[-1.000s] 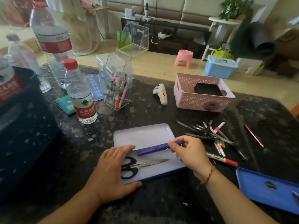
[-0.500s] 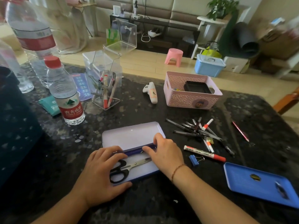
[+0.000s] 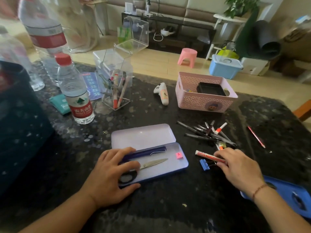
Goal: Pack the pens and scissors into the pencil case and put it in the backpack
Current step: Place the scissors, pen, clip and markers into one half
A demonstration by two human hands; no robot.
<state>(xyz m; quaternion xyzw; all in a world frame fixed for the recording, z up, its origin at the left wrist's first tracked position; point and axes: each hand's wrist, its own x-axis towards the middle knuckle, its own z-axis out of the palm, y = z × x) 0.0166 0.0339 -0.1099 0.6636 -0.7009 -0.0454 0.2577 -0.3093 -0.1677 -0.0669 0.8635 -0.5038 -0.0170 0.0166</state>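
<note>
An open lilac pencil case [image 3: 182, 163] lies on the dark table, its lid [image 3: 143, 136] folded back. Inside it lie a purple pen [image 3: 148, 152] and scissors [image 3: 154, 163] with black handles. My left hand [image 3: 112, 172] rests flat on the case's left end, covering the scissor handles. My right hand [image 3: 239, 167] is to the right of the case, its fingers closing on a red and white marker [image 3: 206, 155] that lies on the table. A pile of pens [image 3: 208, 133] sits just beyond it. A dark backpack [image 3: 18, 132] stands at the far left.
A blue binder clip [image 3: 204, 164] lies by the marker. A blue tray [image 3: 289, 197] is under my right wrist. A pink basket [image 3: 204, 100], a white controller [image 3: 162, 93], a clear pen holder [image 3: 116, 88], water bottles [image 3: 75, 91] and a lone pink pen [image 3: 255, 137] stand further back.
My right hand let go of the purple pen, now lying in the case, and moved right onto the red and white marker. My left hand stayed on the case.
</note>
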